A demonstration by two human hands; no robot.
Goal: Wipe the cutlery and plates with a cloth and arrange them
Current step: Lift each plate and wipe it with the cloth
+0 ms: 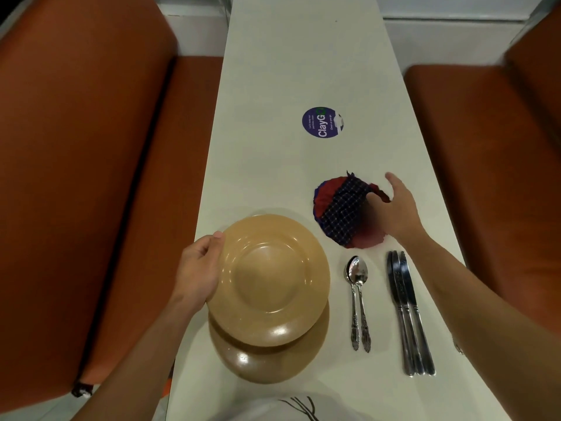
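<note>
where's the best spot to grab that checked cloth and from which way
Take the cloth at its raised, bunched right side, coming from the right and above, where the right hand is. It lies in a crumpled mound on the table, so the folds give something to pinch, probably easier than the flat edges. The left hand holds the top plate.

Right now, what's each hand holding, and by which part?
Left hand grips the top tan plate by its left rim, thumb on top, raised above a second plate. Right hand rests on the checkered cloth; whether it is gripping it cannot be told.
</note>
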